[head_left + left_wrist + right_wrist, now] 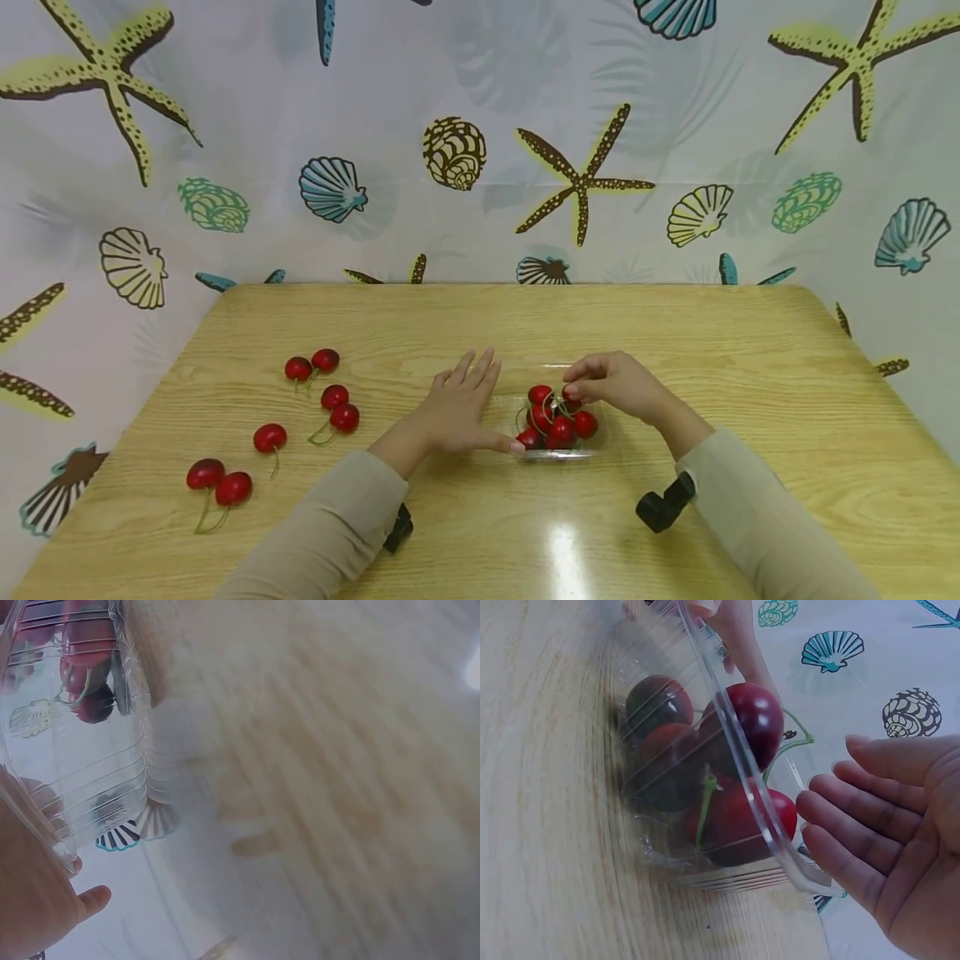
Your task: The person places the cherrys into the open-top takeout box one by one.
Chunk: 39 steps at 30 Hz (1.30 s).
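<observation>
We are working at a clear plastic punnet (558, 408) of red cherries (558, 423), which is sitting on the wooden table (750, 400) a little right of centre and directly between our two hands. Its long axis is running roughly across the table, left to right, so each hand is meeting one short end. Our left hand (457, 408) is lying flat with fingers straight and spread, its thumb touching the punnet's near-left corner; the left wrist view is showing the ribbed clear wall (82, 750) close against our palm. Our right hand (618, 385) is hovering over the far-right side of the punnet, fingers bent downward above the top cherries; in the head view the fingertips are seeming to touch one fruit, yet in the right wrist view the fingers (855, 825) are reading as relaxed and holding nothing beside the rim (735, 750), so we are judging it open and not gripping. The right hand is the nearer one to the fruit itself. Well apart to the left, loose cherries (333, 408) are lying on the table in pairs and singly, with stems attached. Behind the table a curtain printed with starfish and shells (577, 179) is hanging.
</observation>
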Tool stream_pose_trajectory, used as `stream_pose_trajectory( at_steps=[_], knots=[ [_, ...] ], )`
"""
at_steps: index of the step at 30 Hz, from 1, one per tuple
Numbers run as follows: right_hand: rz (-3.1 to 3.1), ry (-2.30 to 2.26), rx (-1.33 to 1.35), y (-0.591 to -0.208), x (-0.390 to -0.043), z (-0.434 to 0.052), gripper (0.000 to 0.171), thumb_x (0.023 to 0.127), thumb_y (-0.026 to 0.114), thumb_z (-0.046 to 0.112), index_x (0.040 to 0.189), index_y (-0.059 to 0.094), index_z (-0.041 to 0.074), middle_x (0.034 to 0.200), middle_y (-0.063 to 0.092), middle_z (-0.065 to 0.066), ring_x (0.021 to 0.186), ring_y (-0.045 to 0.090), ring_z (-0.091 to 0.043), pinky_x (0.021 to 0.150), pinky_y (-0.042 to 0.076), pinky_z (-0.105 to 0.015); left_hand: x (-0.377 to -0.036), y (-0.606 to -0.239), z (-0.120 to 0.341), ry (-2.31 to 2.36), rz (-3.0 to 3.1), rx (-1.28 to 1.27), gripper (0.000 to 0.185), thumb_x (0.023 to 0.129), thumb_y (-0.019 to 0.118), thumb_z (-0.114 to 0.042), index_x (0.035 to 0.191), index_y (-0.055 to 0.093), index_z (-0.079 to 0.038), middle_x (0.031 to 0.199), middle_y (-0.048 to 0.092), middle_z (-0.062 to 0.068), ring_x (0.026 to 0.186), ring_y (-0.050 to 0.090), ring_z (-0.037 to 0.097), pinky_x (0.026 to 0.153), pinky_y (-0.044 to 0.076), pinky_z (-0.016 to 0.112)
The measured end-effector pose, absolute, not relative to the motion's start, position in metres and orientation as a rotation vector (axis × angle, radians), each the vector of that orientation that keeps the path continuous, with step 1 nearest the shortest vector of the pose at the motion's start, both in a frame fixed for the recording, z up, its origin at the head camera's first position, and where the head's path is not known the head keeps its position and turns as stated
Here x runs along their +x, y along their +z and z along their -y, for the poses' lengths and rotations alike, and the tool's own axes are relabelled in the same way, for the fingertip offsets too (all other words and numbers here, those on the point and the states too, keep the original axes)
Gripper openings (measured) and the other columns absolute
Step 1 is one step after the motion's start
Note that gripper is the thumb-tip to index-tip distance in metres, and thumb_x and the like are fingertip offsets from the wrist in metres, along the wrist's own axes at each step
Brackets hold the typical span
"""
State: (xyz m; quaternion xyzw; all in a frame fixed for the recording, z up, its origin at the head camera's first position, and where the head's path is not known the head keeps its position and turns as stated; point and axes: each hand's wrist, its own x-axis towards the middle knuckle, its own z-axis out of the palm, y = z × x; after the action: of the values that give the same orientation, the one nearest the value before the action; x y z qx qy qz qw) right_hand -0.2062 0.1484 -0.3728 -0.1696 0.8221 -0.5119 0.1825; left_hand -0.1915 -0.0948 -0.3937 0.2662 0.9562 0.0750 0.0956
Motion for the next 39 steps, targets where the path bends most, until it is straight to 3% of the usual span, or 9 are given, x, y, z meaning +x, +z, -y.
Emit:
stream_pose_trajectory(
  at_steps=[8, 12, 18, 24, 32, 39],
  knots=[
    [-2.449, -1.367, -0.533, -0.374, -0.196, -0.152, 0.025, 0.082, 0.059, 0.021, 0.099, 0.060, 0.002, 0.091, 0.062, -0.007, 0.086, 0.058, -0.021, 0.077, 0.043, -0.037, -0.193, -0.393, 0.094, 0.177, -2.822, 0.791, 0.114, 0.060, 0.037, -0.081, 0.139, 0.000, -0.008, 0.142, -0.011, 0.006, 0.128, -0.007, 0.028, 0.097, 0.010, 0.048],
    [-2.536, -1.320, -0.566, -0.377, -0.190, -0.153, 0.028, 0.082, 0.060, 0.021, 0.102, 0.059, 0.002, 0.097, 0.061, -0.009, 0.091, 0.056, -0.022, 0.077, 0.043, -0.036, -0.193, -0.391, 0.093, 0.161, -2.816, 0.801, 0.114, 0.060, 0.038, -0.081, 0.139, 0.002, -0.007, 0.143, -0.010, 0.007, 0.128, -0.006, 0.029, 0.097, 0.010, 0.049],
    [-2.673, -1.225, -0.607, -0.379, -0.184, -0.156, 0.046, 0.079, 0.063, 0.027, 0.117, 0.052, 0.003, 0.119, 0.050, -0.013, 0.109, 0.044, -0.036, 0.085, 0.036, -0.047, -0.193, -0.388, 0.092, 0.186, -2.798, 0.791, 0.114, 0.059, 0.040, -0.081, 0.139, 0.002, -0.008, 0.142, -0.010, 0.006, 0.128, -0.008, 0.027, 0.097, 0.008, 0.049],
    [-2.695, -1.147, -0.658, -0.382, -0.181, -0.158, 0.073, 0.075, 0.065, 0.036, 0.131, 0.033, 0.002, 0.137, 0.027, -0.014, 0.123, 0.024, -0.033, 0.094, 0.023, -0.050, -0.193, -0.386, 0.092, 0.194, -2.797, 0.784, 0.114, 0.059, 0.039, -0.081, 0.139, 0.001, -0.009, 0.142, -0.011, 0.005, 0.128, -0.011, 0.026, 0.098, 0.007, 0.049],
    [-2.748, -0.988, -0.771, -0.388, -0.180, -0.156, 0.091, 0.070, 0.068, 0.042, 0.135, 0.021, -0.003, 0.140, 0.013, -0.020, 0.127, 0.008, -0.035, 0.096, 0.012, -0.053, -0.195, -0.384, 0.092, 0.226, -2.831, 0.813, 0.113, 0.061, 0.037, -0.080, 0.138, 0.001, -0.007, 0.142, -0.011, 0.007, 0.129, -0.006, 0.024, 0.097, 0.009, 0.049],
    [-2.803, -0.794, -0.865, -0.392, -0.180, -0.149, 0.102, 0.069, 0.063, 0.053, 0.136, 0.013, -0.005, 0.141, 0.007, -0.021, 0.128, 0.001, -0.033, 0.095, 0.006, -0.056, -0.190, -0.381, 0.098, 0.409, -2.846, 0.844, 0.099, 0.071, 0.047, -0.067, 0.139, 0.005, -0.008, 0.143, -0.004, 0.006, 0.130, 0.000, 0.022, 0.098, 0.008, 0.045]
  ],
)
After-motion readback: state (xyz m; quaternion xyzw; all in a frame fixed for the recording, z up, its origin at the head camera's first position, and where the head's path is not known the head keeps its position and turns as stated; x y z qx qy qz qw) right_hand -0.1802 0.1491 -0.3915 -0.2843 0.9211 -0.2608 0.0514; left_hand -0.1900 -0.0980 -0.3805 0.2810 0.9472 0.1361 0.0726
